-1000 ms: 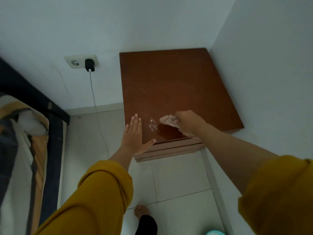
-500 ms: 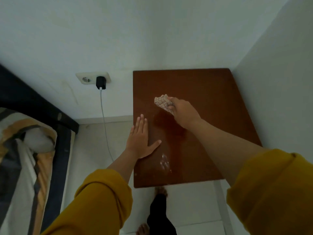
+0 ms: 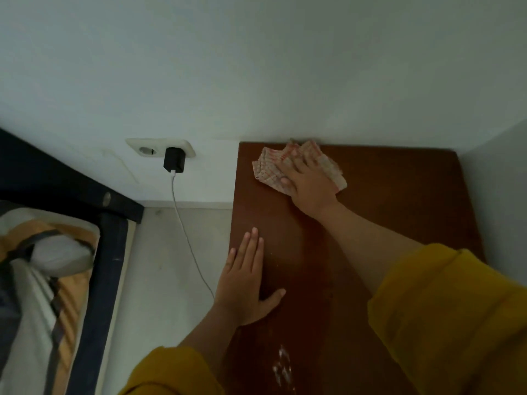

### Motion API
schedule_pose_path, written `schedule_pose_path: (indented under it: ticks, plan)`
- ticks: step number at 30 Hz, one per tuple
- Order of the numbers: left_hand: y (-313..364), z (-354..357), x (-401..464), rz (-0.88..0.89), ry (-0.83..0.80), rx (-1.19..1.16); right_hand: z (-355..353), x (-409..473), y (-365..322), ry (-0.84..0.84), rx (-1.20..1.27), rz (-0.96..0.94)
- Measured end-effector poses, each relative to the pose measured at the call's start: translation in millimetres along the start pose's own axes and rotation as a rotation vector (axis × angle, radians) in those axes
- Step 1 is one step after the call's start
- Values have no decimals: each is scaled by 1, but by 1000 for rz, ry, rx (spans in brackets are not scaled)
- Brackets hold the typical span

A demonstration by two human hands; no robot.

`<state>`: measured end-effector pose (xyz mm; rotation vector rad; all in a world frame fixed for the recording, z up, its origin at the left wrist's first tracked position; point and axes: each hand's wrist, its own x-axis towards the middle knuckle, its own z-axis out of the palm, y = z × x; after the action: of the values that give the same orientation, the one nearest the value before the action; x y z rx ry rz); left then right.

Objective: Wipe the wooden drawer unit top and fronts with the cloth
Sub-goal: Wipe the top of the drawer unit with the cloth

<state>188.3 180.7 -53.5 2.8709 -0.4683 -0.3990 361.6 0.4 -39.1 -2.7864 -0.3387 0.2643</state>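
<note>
Right hand (image 3: 309, 182): we see it laid flat on the cloth (image 3: 296, 166), fingers spread and pressing down, not pinching; the cloth lies under the palm at the far left corner of the drawer unit top (image 3: 385, 201), touching the back wall.

Left hand (image 3: 245, 283): open, fingers together and thumb out, holding nothing; it rests flat on the left edge of the top, near the middle of that edge, well apart from the cloth.

Task's thing: the wooden top fills the room corner, back and right edges against the walls; the fronts are out of view, so we judge them not yet reachable from this stance.

White residue (image 3: 282, 369): a pale smear near the front edge, on the left half; we judge it unwiped and easy to miss if strokes stay at the back.

Risk, cloth: only palm pressure holds it, so a fast pull may leave it bunched or slid out from under the hand.

Risk, wall: a stroke along the back edge may drag dirt onto the white paint.

Risk, cable (image 3: 185, 232): the charger (image 3: 174, 163) and its lead hang just beside the left edge; a sweep past that edge could snag the lead.

Risk, bracing hand: we expect fresh prints where it rests.
</note>
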Motion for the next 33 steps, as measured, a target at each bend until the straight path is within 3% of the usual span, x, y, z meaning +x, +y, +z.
schedule_pose_path:
  ticks: [17,26,33]
  plan:
    - [6,-2,-2,-32,12,25,20,7,-4,30,9,188]
    - [-1,-3,-10,9,-27,9,42,-65,-24,59,-13,157]
    - [1,6,-99,92,-52,-82,62,-149,-53,51,-20,202]
